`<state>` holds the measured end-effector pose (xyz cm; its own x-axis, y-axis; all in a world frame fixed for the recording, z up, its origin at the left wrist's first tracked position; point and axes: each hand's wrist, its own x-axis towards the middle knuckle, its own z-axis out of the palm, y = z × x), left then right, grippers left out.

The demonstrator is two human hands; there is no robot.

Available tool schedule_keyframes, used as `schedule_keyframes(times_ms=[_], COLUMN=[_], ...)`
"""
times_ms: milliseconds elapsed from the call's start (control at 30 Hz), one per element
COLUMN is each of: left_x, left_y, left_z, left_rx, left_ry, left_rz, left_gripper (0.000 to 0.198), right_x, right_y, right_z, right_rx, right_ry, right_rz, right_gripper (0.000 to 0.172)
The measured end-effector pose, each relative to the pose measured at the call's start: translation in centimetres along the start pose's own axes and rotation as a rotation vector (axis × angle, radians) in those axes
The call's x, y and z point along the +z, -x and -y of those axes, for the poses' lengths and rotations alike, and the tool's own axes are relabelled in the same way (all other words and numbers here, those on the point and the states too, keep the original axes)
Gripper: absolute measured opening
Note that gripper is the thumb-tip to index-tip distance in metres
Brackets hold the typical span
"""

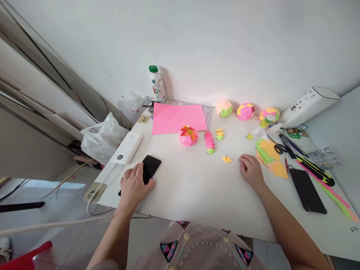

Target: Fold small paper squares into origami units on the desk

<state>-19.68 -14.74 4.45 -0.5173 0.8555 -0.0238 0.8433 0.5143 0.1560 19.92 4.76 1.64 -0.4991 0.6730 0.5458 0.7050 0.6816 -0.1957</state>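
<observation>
My left hand [135, 184] lies over a black smartphone [152, 165] at the table's left, its fingers and thumb around the phone's edges. My right hand [251, 171] rests on the table, holding nothing, its fingers loosely bent and apart from the thumb. Just left of its fingertips sits a small folded orange paper piece [227, 159]. Farther back are a pink and orange paper ball [188, 137] with an open top, a row of pink folded pieces [209, 140] ending in green, and a short stack of orange and green pieces [219, 134].
A pink paper sheet [178, 118], a bottle [157, 84] and three paper balls [245, 111] line the back. On the right are sticky notes [280, 170], scissors [280, 149], a glue stick [267, 120], a cutter [315, 170] and a black pouch [308, 191]. A cabled white power bank [129, 148] lies left.
</observation>
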Motion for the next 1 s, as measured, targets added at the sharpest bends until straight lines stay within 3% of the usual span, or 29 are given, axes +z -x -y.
schedule_keyframes(times_ms=[333,533,600,733,800,900,1000], left_x=[0.4,0.9,1.3,2.7,3.5,4.0,3.2], left_y=[-0.6,0.0,1.1,3.9,4.9,5.3,4.3], left_z=[-1.7,-0.3,0.9,3.4,4.4,4.6,3.5], left_rx=[-0.068,-0.048,-0.033,0.009,0.048,0.141,0.237], left_ry=[0.02,0.059,0.104,0.18,0.159,0.163,0.218], left_rz=[-0.081,-0.127,-0.23,-0.607,-0.722,-0.7,-0.562], left_gripper=[0.066,0.072,0.066,0.037,0.027,0.023,0.041], right_x=[0.1,0.0,0.1,0.1,0.1,0.2,0.2], right_y=[-0.1,-0.2,-0.2,-0.2,-0.2,-0.2,-0.2], right_z=[-0.4,-0.3,-0.4,-0.4,-0.4,-0.4,-0.4], right_rx=[-0.03,-0.042,-0.038,-0.034,-0.032,-0.037,-0.046], right_ry=[-0.011,-0.014,-0.012,-0.003,0.003,0.002,0.0], right_rz=[-0.002,-0.009,-0.003,0.006,0.001,-0.001,-0.002], right_gripper=[0.019,0.019,0.019,0.02,0.02,0.02,0.019])
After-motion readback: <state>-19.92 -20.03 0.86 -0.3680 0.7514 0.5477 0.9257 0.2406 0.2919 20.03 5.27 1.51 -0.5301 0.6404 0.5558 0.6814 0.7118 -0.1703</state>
